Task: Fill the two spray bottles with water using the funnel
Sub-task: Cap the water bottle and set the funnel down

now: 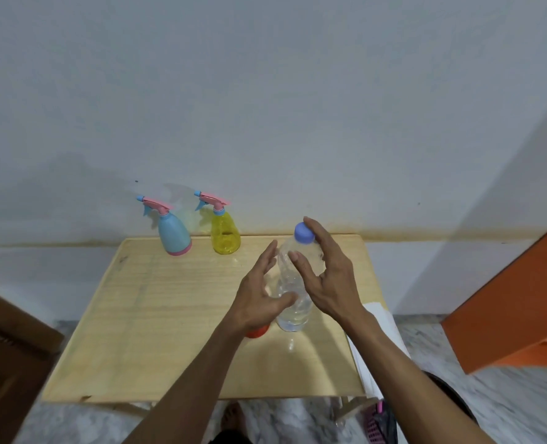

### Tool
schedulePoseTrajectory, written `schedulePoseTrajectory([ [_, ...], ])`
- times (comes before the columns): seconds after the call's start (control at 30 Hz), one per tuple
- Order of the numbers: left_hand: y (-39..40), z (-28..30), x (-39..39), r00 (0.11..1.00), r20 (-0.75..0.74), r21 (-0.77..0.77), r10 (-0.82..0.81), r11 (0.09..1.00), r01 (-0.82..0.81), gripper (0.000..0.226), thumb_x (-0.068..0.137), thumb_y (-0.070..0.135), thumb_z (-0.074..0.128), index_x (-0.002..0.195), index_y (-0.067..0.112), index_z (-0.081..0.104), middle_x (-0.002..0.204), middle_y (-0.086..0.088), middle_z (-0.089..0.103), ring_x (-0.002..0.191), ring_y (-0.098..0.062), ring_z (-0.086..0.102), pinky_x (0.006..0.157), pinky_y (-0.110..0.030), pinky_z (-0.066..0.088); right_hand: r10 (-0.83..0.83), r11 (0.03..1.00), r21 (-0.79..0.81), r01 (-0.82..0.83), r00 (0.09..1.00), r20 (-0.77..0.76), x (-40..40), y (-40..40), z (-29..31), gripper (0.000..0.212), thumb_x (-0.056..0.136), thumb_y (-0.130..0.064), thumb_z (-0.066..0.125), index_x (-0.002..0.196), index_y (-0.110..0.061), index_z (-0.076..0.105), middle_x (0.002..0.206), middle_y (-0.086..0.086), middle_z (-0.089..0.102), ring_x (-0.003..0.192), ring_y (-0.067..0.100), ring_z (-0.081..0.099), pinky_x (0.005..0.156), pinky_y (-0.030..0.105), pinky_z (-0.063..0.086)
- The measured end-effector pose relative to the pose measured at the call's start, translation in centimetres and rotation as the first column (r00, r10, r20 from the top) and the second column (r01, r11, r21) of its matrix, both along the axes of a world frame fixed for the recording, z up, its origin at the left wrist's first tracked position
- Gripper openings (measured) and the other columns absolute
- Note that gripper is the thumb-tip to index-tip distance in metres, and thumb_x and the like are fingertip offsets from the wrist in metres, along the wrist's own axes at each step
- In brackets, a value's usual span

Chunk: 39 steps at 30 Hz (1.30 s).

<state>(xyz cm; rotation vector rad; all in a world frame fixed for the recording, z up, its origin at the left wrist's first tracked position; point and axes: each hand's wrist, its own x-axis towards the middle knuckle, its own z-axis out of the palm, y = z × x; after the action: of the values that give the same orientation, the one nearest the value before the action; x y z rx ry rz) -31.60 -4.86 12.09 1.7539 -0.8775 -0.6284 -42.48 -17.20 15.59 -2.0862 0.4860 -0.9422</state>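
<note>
just one head cam here, looking forward and down from above the near edge of the wooden table (169, 315), facing the wall (265, 107) close behind it

I read no words, brands or numbers anywhere here: the clear water bottle (293, 293) between my hands carries no label, and both spray bottles look plain.

Two spray bottles, blue (173, 233) and yellow (224, 233), one water bottle (294, 283) between my two hands, left (259, 293) and right (325, 274), one bench (157, 315), one orange thing (257, 332) half hidden
</note>
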Motion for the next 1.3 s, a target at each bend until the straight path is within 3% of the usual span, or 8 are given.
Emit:
schedulePoseTrajectory([
  [0.1, 1.8, -1.8, 0.6, 0.989, 0.025, 0.065, 0.143, 0.987, -0.144, 0.090, 0.079, 0.006, 0.077, 0.155, 0.028, 0.035, 0.154, 0.007, 0.045, 0.135, -0.006, 0.046, 0.110, -0.030, 0.042, 0.003, 1.000, 0.022, -0.004, 0.999, 0.033, 0.4, 0.5, -0.8, 0.072, 0.088, -0.037, 0.077, 0.148, -0.039, 0.039, 0.139, -0.045, 0.040, 0.130, -0.006, 0.047, 0.102, 0.015, 0.041],
  [0.23, 3.7, -4.7, 1.0, 0.935, 0.088, 0.202, 0.344, 0.913, -0.355, 0.071, 0.082, 0.012, 0.079, 0.146, 0.015, 0.049, 0.145, -0.003, 0.056, 0.129, -0.015, 0.055, 0.090, -0.005, 0.038, -0.034, 0.999, 0.014, 0.033, 0.998, 0.057, 0.9, 0.8, -2.0, 0.090, 0.078, -0.037, 0.085, 0.149, -0.038, 0.031, 0.145, -0.036, 0.036, 0.131, -0.006, 0.043, 0.104, 0.017, 0.043],
  [0.37, 4.2, -8.3, 0.6, 0.926, 0.147, 0.365, 0.348, 0.851, -0.378, 0.072, 0.082, 0.029, 0.080, 0.146, 0.018, 0.049, 0.145, -0.004, 0.056, 0.131, -0.021, 0.053, 0.107, -0.031, 0.041, -0.093, 0.995, -0.018, 0.096, 0.990, 0.108, 1.5, 1.2, -2.7, 0.082, 0.080, -0.043, 0.077, 0.148, -0.029, 0.033, 0.144, -0.023, 0.039, 0.130, 0.004, 0.046, 0.102, 0.042, 0.052],
  [0.5, 3.6, -11.1, 0.4, 0.937, 0.170, 0.425, 0.306, 0.835, -0.350, 0.069, 0.077, 0.037, 0.082, 0.140, 0.025, 0.054, 0.138, -0.001, 0.060, 0.123, -0.019, 0.057, 0.097, -0.022, 0.037, -0.101, 0.993, -0.046, 0.110, 0.982, 0.157, 1.9, 0.8, -3.3, 0.077, 0.083, -0.042, 0.075, 0.147, -0.025, 0.036, 0.145, -0.034, 0.035, 0.133, -0.003, 0.044, 0.096, 0.048, 0.055],
  [0.77, 2.4, -13.4, 1.1, 0.907, 0.239, 0.333, 0.346, 0.848, -0.411, 0.036, 0.092, 0.030, 0.072, 0.124, 0.014, 0.069, 0.123, -0.008, 0.068, 0.113, -0.028, 0.063, 0.098, -0.034, 0.047, -0.148, 0.989, -0.005, 0.150, 0.978, 0.149, 1.6, 1.0, -3.6, 0.076, 0.081, -0.041, 0.079, 0.145, -0.037, 0.038, 0.146, -0.040, 0.035, 0.135, 0.001, 0.048, 0.096, 0.049, 0.055],
  [1.03, 4.8, -12.0, 1.7, 0.906, 0.212, 0.305, 0.366, 0.856, -0.417, 0.033, 0.089, 0.031, 0.073, 0.113, 0.008, 0.075, 0.113, -0.011, 0.074, 0.105, -0.029, 0.068, 0.088, -0.020, 0.038, -0.292, 0.943, 0.192, 0.271, 0.952, 0.090, 0.8, 2.3, -2.0, 0.083, 0.076, -0.035, 0.086, 0.133, -0.069, 0.037, 0.137, -0.040, 0.048, 0.129, 0.004, 0.053, 0.097, 0.045, 0.054],
  [1.23, 7.4, -9.1, 2.6, 0.901, 0.177, 0.241, 0.396, 0.870, -0.429, 0.048, 0.079, 0.043, 0.062, 0.108, 0.008, 0.077, 0.108, -0.013, 0.076, 0.101, -0.031, 0.069, 0.087, -0.029, 0.045, -0.375, 0.916, 0.208, 0.344, 0.917, 0.134, -0.8, 3.1, 0.5, 0.082, 0.077, -0.022, 0.088, 0.135, -0.055, 0.041, 0.136, -0.020, 0.058, 0.118, 0.015, 0.062, 0.090, 0.047, 0.056],
  [1.3, 7.5, -8.0, 3.1, 0.898, 0.169, 0.213, 0.407, 0.874, -0.436, 0.041, 0.083, 0.037, 0.070, 0.109, 0.006, 0.076, 0.109, -0.014, 0.075, 0.101, -0.031, 0.068, 0.086, -0.028, 0.044, -0.394, 0.909, 0.210, 0.361, 0.908, 0.141, -1.2, 2.8, 1.7, 0.080, 0.078, -0.024, 0.087, 0.134, -0.057, 0.042, 0.134, -0.022, 0.059, 0.112, 0.013, 0.064, 0.089, 0.048, 0.056],
])
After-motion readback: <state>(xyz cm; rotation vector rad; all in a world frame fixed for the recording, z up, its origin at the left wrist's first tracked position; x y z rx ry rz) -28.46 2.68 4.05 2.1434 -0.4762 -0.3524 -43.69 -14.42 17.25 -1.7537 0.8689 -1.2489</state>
